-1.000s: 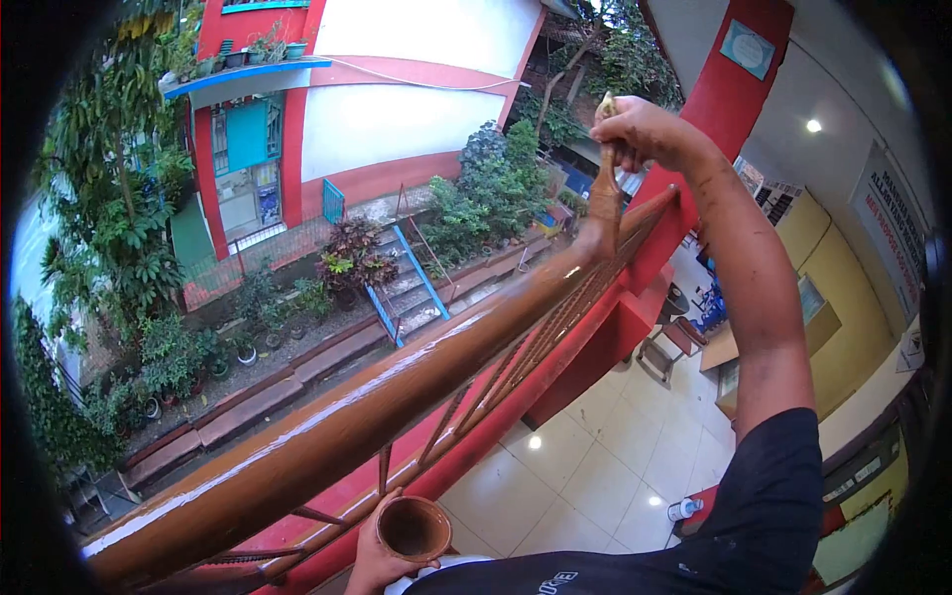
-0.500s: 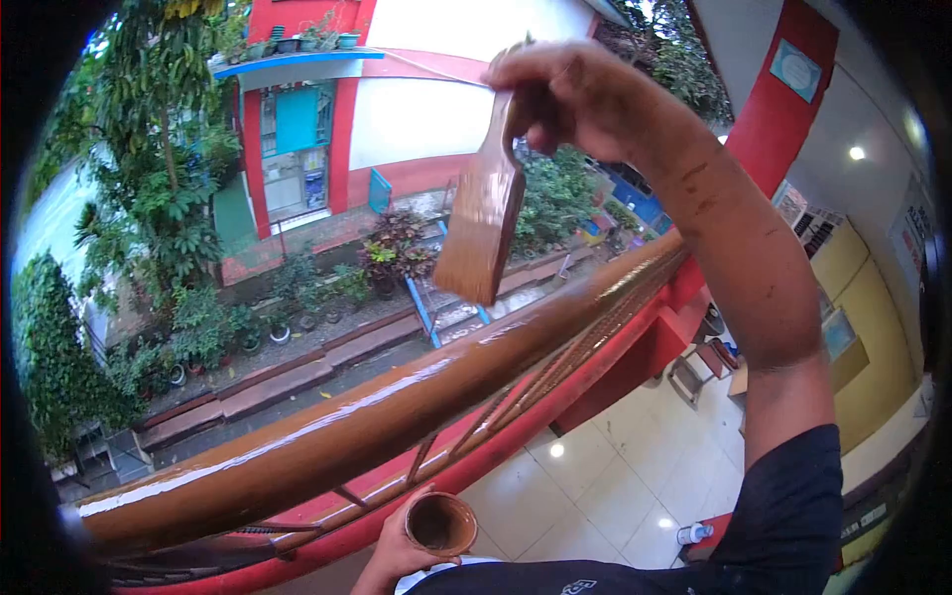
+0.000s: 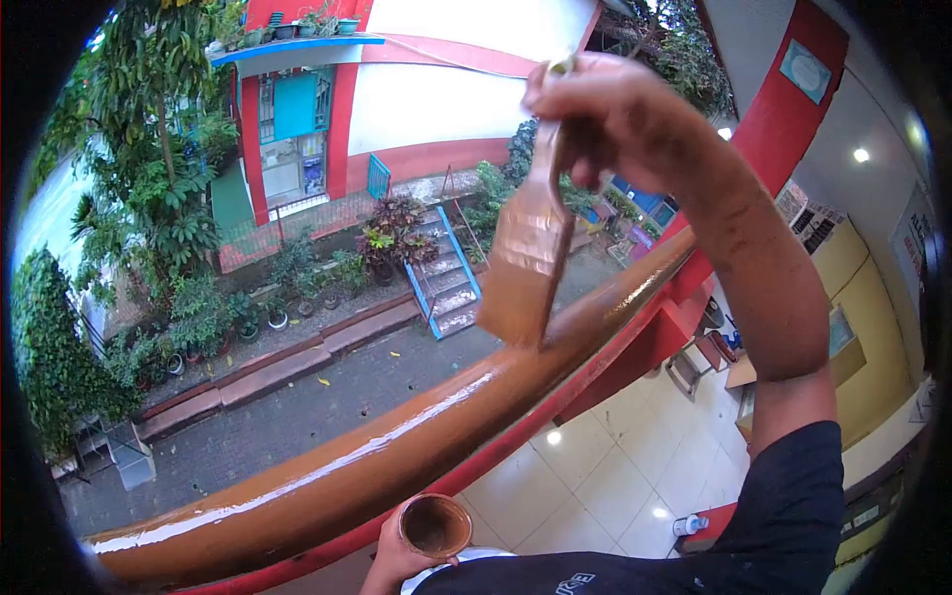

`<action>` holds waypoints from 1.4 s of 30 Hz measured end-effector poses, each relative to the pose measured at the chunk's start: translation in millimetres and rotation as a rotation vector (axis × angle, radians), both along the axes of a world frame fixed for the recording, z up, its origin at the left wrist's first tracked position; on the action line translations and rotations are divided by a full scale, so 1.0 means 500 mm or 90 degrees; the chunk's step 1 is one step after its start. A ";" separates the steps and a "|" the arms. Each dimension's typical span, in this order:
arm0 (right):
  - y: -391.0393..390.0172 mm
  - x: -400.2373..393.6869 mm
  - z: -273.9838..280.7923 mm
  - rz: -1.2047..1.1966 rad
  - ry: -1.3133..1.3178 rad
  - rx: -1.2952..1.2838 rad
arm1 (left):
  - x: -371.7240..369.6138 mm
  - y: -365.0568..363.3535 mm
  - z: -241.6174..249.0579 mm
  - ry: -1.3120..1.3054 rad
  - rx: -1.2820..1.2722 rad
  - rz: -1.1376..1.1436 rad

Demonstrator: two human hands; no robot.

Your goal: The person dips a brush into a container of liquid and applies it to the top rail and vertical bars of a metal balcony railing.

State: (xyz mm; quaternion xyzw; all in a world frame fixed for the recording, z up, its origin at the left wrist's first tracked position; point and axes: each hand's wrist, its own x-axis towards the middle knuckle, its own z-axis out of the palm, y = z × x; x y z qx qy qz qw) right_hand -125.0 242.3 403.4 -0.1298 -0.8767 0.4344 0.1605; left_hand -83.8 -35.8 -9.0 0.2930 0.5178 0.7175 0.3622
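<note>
My right hand [image 3: 615, 114] grips a wide paintbrush [image 3: 531, 238] by its handle, bristles pointing down. The brush is coated in brown, and its bristle tips meet the top of a thick rounded handrail [image 3: 397, 446]. Glossy brown covers the rail, with a bright streak of reflected light along it. Low in the view, my left hand [image 3: 392, 555] is wrapped round a small brown-stained cup [image 3: 436, 526], held close to my body. The cup's inside looks dark; how much it holds is hard to tell. Brown smears mark my right forearm.
Beneath the rail runs a red ledge [image 3: 635, 362]. Indoors lie a tiled floor [image 3: 595, 476], a wooden chair [image 3: 699, 362] and a bottle [image 3: 689, 525]. Beyond the rail, well below, are a paved path [image 3: 347, 397], blue-edged steps [image 3: 443, 273] and plants.
The paintbrush in my right hand has moved right and down onto the rail. My view has shifted slightly, and the cup stays in my left hand.
</note>
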 end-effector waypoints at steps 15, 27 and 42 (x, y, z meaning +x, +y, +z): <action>0.084 -0.043 0.018 0.187 -0.317 0.246 | 0.008 -0.003 -0.013 -0.091 -0.048 -0.035; 0.073 -0.074 -0.005 0.004 0.009 0.148 | 0.008 0.001 -0.017 -0.059 -0.145 -0.060; -0.065 -0.094 0.012 0.133 0.090 0.071 | 0.015 -0.006 -0.020 -0.004 -0.047 -0.012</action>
